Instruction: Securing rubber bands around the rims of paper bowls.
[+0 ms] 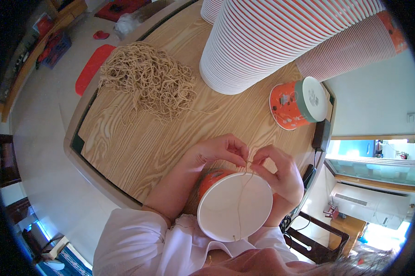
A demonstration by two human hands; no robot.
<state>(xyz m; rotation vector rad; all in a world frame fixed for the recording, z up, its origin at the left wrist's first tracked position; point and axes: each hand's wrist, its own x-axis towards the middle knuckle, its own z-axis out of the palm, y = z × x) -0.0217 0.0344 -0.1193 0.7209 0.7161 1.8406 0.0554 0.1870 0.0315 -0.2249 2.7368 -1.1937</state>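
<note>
An orange-printed paper bucket (pixel 221 207) leans against my front, its round white mouth toward me. A thin tan string (pixel 240 202) runs across that mouth, from a point on the near rim to the far rim. At the far rim my left hand (pixel 226 150) pinches the string between thumb and fingers. Close beside it, my right hand (pixel 281 171) pinches the same string from the other side. The fingertips almost meet, and a small loop or crossing shows between them. Whether it is knotted is too small to tell.
A tangled heap of tan string (pixel 147 80) lies at the left of the wooden table (pixel 124 152). Tall nested stacks of white paper buckets (pixel 262 41) fill the far side. Another orange bucket (pixel 288 106) with a green band stands at right, near a black box (pixel 322 135).
</note>
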